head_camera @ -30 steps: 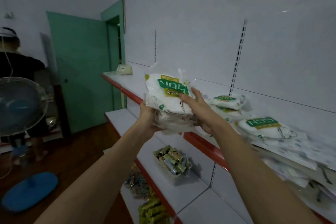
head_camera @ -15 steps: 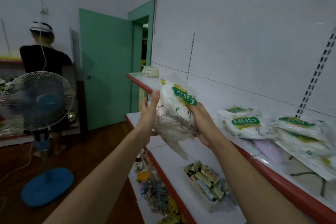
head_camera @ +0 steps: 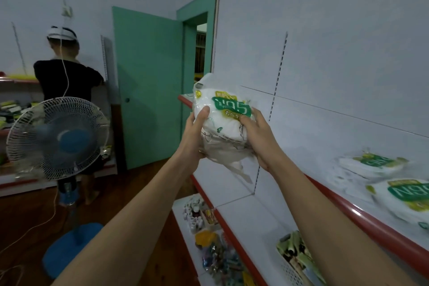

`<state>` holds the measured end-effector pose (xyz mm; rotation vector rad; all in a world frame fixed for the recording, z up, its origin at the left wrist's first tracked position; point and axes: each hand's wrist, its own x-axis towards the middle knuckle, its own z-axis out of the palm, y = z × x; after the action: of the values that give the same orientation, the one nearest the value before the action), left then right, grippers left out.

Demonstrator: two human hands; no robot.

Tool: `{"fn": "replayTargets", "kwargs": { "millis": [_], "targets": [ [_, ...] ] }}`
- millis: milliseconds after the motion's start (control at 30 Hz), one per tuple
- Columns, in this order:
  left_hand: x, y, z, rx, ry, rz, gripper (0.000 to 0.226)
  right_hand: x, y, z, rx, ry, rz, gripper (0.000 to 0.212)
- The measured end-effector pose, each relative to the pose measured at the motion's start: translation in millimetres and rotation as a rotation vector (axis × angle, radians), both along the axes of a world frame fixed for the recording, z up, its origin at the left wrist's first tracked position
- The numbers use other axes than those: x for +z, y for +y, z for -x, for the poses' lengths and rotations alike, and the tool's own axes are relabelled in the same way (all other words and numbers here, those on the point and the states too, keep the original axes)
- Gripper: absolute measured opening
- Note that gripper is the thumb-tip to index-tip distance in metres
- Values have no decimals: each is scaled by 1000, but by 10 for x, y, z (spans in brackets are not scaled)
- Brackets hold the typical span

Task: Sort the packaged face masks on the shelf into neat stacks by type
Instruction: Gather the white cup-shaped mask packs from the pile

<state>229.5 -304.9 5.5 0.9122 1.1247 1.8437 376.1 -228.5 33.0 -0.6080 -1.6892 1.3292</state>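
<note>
Between both hands, a bundle of packaged masks (head_camera: 222, 127) is being held up in the air, out past the red shelf edge (head_camera: 362, 216) and well clear of the shelf surface. Left hand (head_camera: 195, 137) is gripping the bundle's near side, thumb pressing on the top pack's face, fingers curling underneath. Right hand (head_camera: 257, 139) is clamping the far side, thumb on the green label, fingers wrapping below. Top pack is facing the camera, label reading upside down; loose plastic is hanging off the bottom of the bundle. Judgement: the step in hand is squaring up the bundle before setting it down. To do it well: keep both thumbs pressing so slick packs aren't sliding, tap edges flush, tuck the hanging flap under, keep labels all one way. Behind the red shelf edge, to the right, more N95 packs (head_camera: 406, 197) are lying in a loose overlapping pile, blurred. Below the red shelf edge, a lower shelf (head_camera: 246, 216) is holding a white basket (head_camera: 294, 260) of small items. Left of the red shelf edge, well apart, a standing fan (head_camera: 58, 137) and another person (head_camera: 67, 74) are standing near a green door (head_camera: 148, 86).
</note>
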Motion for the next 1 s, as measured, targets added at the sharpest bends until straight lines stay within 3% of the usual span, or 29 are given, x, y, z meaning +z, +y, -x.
{"fn": "replayTargets", "kwargs": {
  "millis": [200, 367, 500, 600, 767, 900, 1000],
  "targets": [
    [234, 822, 604, -18, 26, -84, 111, 251, 805, 604, -46, 16, -119, 44],
    [463, 1615, 1123, -3, 53, -80, 116, 449, 1574, 1151, -37, 27, -106, 56],
    [593, 2231, 1594, -10, 72, -80, 112, 554, 2151, 1572, -39, 27, -92, 32],
    [596, 2646, 1896, -26, 37, -70, 113, 568, 2530, 1879, -40, 25, -78, 32],
    [459, 3243, 2432, -78, -3, -108, 86, 543, 3038, 2419, -116, -38, -106, 43],
    [382, 3825, 2857, -181, -21, -67, 78, 508, 3450, 2815, -210, -34, -115, 36],
    [356, 4287, 3135, -229, -20, -28, 68, 437, 3805, 3102, -322, -44, -100, 47]
  ]
}}
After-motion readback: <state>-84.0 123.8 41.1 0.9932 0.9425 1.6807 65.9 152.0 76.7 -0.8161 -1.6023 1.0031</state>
